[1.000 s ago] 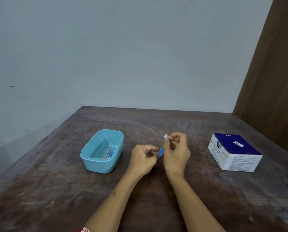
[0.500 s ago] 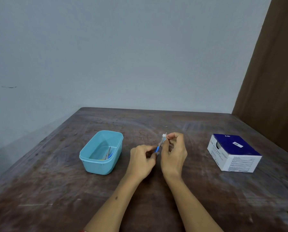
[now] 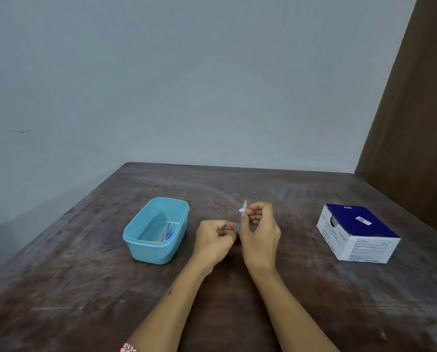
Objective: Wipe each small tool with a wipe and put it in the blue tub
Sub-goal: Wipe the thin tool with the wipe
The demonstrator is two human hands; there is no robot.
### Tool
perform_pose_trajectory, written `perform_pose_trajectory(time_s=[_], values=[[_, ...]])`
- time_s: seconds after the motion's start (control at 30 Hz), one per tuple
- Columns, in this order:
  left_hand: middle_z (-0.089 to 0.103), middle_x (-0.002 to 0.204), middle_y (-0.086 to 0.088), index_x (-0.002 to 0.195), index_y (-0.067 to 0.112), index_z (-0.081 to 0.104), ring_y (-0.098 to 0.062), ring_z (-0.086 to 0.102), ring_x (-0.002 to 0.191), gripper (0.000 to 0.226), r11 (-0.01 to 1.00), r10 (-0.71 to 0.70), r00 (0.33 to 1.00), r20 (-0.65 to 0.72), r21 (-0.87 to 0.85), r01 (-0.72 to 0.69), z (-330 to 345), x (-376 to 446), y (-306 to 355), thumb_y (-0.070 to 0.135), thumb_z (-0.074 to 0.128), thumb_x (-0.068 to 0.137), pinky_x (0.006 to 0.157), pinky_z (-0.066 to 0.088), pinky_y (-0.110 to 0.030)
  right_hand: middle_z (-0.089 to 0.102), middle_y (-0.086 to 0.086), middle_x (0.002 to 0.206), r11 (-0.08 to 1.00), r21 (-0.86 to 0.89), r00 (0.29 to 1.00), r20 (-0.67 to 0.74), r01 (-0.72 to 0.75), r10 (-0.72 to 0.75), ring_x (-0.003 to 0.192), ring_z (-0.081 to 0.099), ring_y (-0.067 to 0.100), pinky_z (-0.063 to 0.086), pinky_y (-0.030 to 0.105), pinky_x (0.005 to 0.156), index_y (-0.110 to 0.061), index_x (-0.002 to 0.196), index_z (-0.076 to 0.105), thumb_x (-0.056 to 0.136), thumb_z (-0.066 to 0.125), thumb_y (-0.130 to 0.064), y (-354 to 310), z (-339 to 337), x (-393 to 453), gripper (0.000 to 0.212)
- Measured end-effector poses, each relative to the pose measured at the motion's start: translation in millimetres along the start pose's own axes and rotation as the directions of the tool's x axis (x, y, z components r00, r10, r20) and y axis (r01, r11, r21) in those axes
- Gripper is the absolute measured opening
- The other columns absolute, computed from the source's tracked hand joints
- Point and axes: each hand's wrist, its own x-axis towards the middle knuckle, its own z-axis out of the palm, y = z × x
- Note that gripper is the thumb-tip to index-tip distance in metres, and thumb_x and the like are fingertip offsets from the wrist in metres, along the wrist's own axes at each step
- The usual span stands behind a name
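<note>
My left hand (image 3: 213,241) pinches the blue handle end of a small thin tool (image 3: 239,226) above the middle of the table. My right hand (image 3: 260,235) pinches a small white wipe (image 3: 243,209) around the tool's upper part. The tool stands nearly upright between the two hands, mostly hidden by the fingers. To the left stands the light blue tub (image 3: 146,246). Small scissors (image 3: 166,231) and other small tools lie inside it.
A white and dark blue box (image 3: 357,233) sits on the right side of the dark wooden table (image 3: 85,288). A grey wall rises behind the table, and a brown panel stands at the far right.
My right hand has slid the wipe along the tool, down and back up toward its tip. The tool has tilted slightly and come back near upright. The tub and box have not moved.
</note>
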Motion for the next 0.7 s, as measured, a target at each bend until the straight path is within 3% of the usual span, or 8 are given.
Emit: perform_pose_trajectory(time_s=[0.13, 0.27, 0.33, 0.5, 0.7], values=[[0.073, 0.084, -0.015, 0.087, 0.003, 0.071, -0.023, 0.071, 0.075, 0.018, 0.990, -0.043, 0.994, 0.098, -0.130, 0.056, 0.6, -4.5, 3.9, -0.009, 0.059, 0.081, 0.068, 0.060, -0.037, 0.060, -0.007, 0.083, 0.998, 0.050, 0.999, -0.038, -0.029, 0.031, 0.079, 0.059, 0.002, 0.044, 0.008, 0.066, -0.023, 0.094, 0.049, 0.085, 0.060, 0.001, -1.3, -3.1, 2.2, 0.027], [0.074, 0.086, -0.007, 0.092, 0.010, 0.072, -0.016, 0.071, 0.082, 0.024, 0.998, -0.043, 0.999, -0.010, -0.053, 0.043, -0.1, -1.4, -0.7, -0.006, 0.058, 0.081, 0.076, 0.059, -0.033, 0.060, -0.005, 0.073, 0.998, 0.038, 0.997, 0.053, -0.056, 0.053, 0.067, 0.059, 0.006, 0.046, 0.008, 0.060, -0.021, 0.088, 0.051, 0.073, 0.069, -0.002, -4.1, -5.2, 0.5, 0.031], [0.074, 0.085, -0.008, 0.093, 0.007, 0.073, -0.017, 0.071, 0.081, 0.024, 0.993, -0.066, 0.998, -0.018, -0.096, 0.064, -2.0, -0.1, -0.6, -0.007, 0.057, 0.082, 0.075, 0.059, -0.032, 0.060, -0.004, 0.072, 0.996, 0.043, 0.995, 0.070, -0.072, 0.069, 0.065, 0.060, 0.006, 0.045, 0.007, 0.058, -0.020, 0.087, 0.051, 0.072, 0.070, -0.002, -5.3, -4.3, 0.0, 0.030], [0.073, 0.081, -0.014, 0.089, 0.000, 0.071, -0.020, 0.071, 0.071, 0.014, 0.972, -0.122, 0.985, 0.120, -0.185, 0.143, -0.8, -4.1, 6.6, -0.007, 0.062, 0.081, 0.063, 0.059, -0.031, 0.061, -0.007, 0.078, 0.985, 0.149, 0.994, -0.061, -0.085, 0.095, 0.074, 0.059, 0.002, 0.044, 0.006, 0.061, -0.021, 0.093, 0.050, 0.083, 0.066, -0.003, -4.9, -5.4, 3.0, 0.026], [0.073, 0.083, -0.014, 0.090, 0.002, 0.072, -0.018, 0.072, 0.071, 0.021, 0.971, -0.116, 0.992, 0.042, -0.204, 0.122, -2.4, -5.7, 7.6, -0.010, 0.055, 0.083, 0.059, 0.058, -0.027, 0.060, -0.005, 0.068, 0.995, 0.043, 0.996, 0.040, -0.085, 0.084, 0.061, 0.058, 0.005, 0.045, 0.008, 0.056, -0.018, 0.084, 0.054, 0.071, 0.070, -0.002, -4.5, -4.2, 0.2, 0.026]])
